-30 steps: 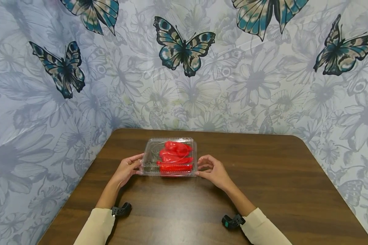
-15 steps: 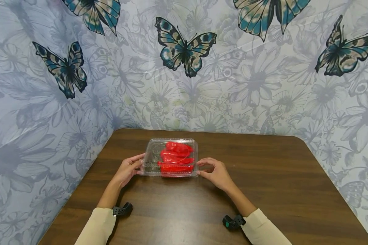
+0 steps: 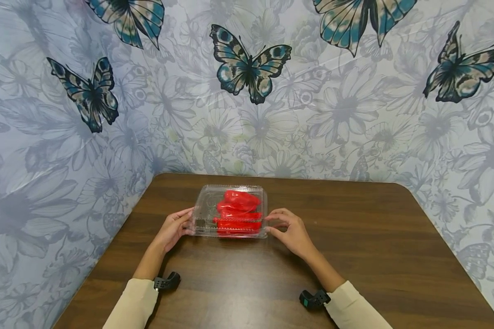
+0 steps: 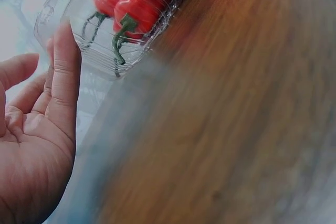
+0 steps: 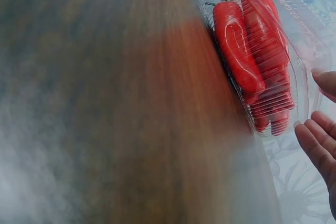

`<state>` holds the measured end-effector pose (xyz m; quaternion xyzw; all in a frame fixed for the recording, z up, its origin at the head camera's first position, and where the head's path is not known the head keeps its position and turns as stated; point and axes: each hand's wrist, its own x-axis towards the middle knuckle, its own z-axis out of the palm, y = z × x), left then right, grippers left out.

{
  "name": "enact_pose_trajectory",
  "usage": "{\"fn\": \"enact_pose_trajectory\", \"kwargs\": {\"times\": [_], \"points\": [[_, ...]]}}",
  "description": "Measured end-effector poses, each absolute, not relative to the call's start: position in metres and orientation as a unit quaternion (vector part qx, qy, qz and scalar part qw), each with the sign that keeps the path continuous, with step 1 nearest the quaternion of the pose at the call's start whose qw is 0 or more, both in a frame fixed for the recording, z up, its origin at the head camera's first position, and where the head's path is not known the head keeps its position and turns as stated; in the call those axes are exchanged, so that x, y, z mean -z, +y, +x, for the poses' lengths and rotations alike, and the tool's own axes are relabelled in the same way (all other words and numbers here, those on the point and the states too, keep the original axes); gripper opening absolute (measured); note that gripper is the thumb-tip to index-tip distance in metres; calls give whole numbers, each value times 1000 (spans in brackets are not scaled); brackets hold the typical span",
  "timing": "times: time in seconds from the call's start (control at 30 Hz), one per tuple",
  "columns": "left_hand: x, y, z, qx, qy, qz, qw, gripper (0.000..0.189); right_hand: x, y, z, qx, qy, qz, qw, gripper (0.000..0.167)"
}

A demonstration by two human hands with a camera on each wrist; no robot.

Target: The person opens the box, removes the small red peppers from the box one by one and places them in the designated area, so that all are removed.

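A clear plastic clamshell box point(image 3: 206, 205) rests toward the far side of the brown table, its lid down. Inside lie several glossy red peppers point(image 3: 238, 212); green stems point(image 4: 126, 27) show in the left wrist view. My left hand point(image 3: 174, 230) is at the box's left side, straight fingers against or just beside it, thumb apart. At the right side is my right hand point(image 3: 290, 232), its fingertips at the box's edge. In the right wrist view the thumb point(image 5: 325, 82) and fingers point(image 5: 317, 142) stand apart, not pinching; exact contact is hard to tell.
The brown wooden table point(image 3: 354, 237) has rounded far corners. A pale floral wall covering with butterflies point(image 3: 251, 64) rises right behind it. Dark bands point(image 3: 167, 281) sit at both wrists, by the cream sleeves point(image 3: 133, 301).
The view has shifted slightly. The box stays at nearly the same spot, with its front side showing a little more. My right fingers have moved a little at its edge; my left hand barely differs.
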<state>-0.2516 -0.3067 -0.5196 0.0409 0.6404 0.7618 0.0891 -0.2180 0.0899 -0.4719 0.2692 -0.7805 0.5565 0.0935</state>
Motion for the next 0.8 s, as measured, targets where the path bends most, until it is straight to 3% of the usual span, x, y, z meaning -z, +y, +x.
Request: {"fn": "enact_pose_trajectory", "kwargs": {"times": [0.2, 0.5, 0.8], "points": [[522, -305, -250, -757, 646, 58, 83, 34, 467, 89, -217, -555, -775, 278, 116, 24], [527, -304, -244, -752, 649, 71, 95, 49, 461, 90, -216, -557, -762, 290, 158, 22], [526, -304, -245, -757, 639, 90, 100, 47, 447, 90, -226, -542, -759, 302, 199, 17]]}}
